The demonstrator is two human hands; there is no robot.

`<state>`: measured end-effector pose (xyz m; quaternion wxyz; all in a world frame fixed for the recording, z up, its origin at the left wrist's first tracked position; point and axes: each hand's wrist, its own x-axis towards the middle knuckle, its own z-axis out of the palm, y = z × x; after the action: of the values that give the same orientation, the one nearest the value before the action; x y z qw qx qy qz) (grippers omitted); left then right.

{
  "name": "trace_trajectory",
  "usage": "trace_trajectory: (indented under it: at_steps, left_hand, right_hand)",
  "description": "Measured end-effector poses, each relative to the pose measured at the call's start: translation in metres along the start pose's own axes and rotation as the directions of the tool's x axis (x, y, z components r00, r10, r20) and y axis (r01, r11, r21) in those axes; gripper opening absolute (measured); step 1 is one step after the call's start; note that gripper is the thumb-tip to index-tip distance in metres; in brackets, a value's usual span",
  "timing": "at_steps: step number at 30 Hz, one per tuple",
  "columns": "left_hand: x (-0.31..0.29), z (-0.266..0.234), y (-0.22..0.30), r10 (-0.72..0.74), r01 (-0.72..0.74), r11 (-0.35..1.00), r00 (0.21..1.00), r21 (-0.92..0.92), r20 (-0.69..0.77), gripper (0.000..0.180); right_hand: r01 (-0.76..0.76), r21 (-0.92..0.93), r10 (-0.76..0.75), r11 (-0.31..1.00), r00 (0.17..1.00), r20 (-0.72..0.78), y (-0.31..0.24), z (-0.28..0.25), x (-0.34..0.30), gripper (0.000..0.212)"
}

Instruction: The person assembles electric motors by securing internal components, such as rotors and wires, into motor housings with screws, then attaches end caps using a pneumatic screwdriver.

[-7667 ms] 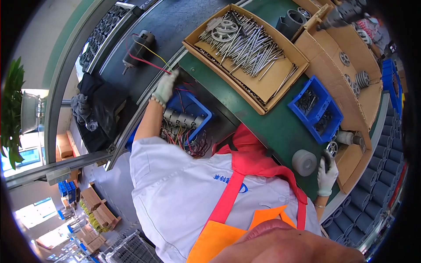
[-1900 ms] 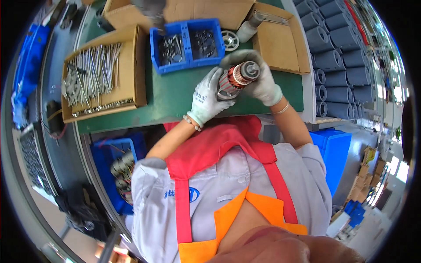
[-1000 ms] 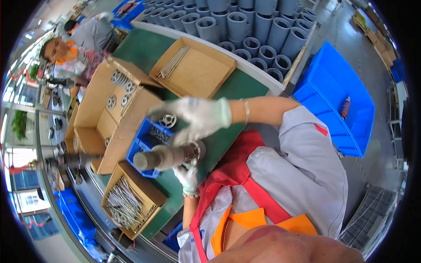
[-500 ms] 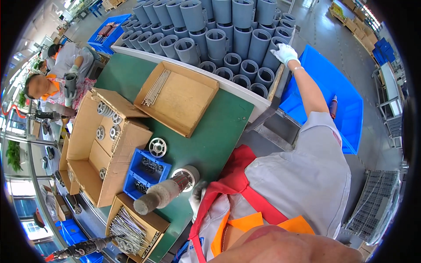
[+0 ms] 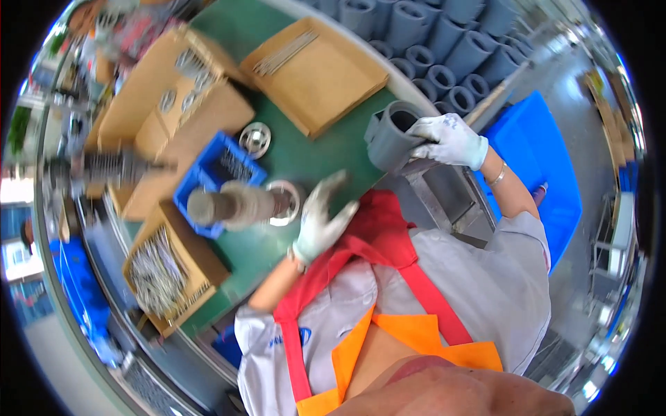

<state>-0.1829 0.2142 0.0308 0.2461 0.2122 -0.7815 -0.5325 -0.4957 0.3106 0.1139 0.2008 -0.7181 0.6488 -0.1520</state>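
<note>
Workbench (image 5: 302, 156), green-topped, spreads from beneath my left hand (image 5: 318, 229) to the far side. Grey cylinders (image 5: 406, 28) stand packed together beyond my right hand (image 5: 451, 141), and a big blue bin (image 5: 541, 163) sits just to that hand's right. Well ahead and left of my left hand is a deep cardboard box (image 5: 232, 114) with metal discs inside; a shallow cardboard tray (image 5: 340, 80) lies ahead of both hands. Left of my left hand is a smaller carton (image 5: 208, 260) full of metal rods (image 5: 158, 274), with a blue divided tray (image 5: 208, 158) just past it. My right hand grips one grey tube (image 5: 388, 142) by its rim, fingers over the edge, near the bench's right end. My left hand holds nothing, its thumb and fingers spread wide. Just left of it, blurred, a pale-topped rotor (image 5: 239, 206) stands on the bench. Beyond that lies a spoked metal disc (image 5: 254, 140).
</note>
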Motion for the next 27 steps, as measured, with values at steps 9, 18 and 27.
trace_trajectory:
  at_steps: [9, 18, 27]
  left_hand:
    - [0.023, 0.019, -0.026, -0.079, 0.08, 0.997, 0.995, 0.02, -0.055, 0.102]
    - [0.052, 0.03, -0.054, 0.113, -0.081, 0.979, 0.979, 0.187, -0.169, 0.112]
    - [-0.023, -0.047, 0.084, 0.161, -0.152, 0.92, 0.987, -0.361, -0.005, 0.103]
  right_hand:
    - [0.595, -0.171, -0.57, 0.785, 0.803, 0.175, -0.007, 0.043, 0.066, 0.029]
    - [0.017, 0.894, 0.207, 0.447, 0.971, -0.121, -0.009, 0.135, 0.02, 0.073]
    - [0.238, 0.883, 0.056, 0.405, 0.957, -0.283, -0.1, 0.046, 0.024, 0.044]
